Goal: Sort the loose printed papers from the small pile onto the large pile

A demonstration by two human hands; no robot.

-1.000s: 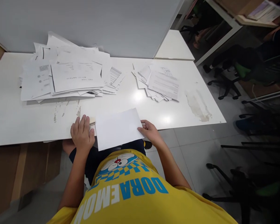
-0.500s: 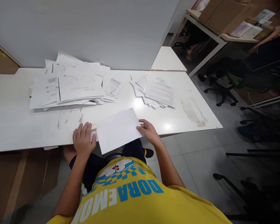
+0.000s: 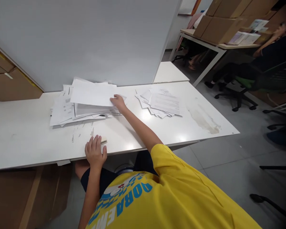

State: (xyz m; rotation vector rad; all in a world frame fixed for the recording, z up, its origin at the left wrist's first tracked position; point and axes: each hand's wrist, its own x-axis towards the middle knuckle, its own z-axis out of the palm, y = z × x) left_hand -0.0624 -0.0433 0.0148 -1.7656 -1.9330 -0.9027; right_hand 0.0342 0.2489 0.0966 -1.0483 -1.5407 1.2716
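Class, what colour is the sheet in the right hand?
The sheet is plain white, clearest in the head view.

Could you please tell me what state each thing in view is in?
Larger paper pile, uneven, edges sticking out.
Blank-faced sheet, held by the right hand over that pile.
Smaller paper pile, loosely spread.
White table, marked in patches.
Left hand, open, resting near the table's front edge.
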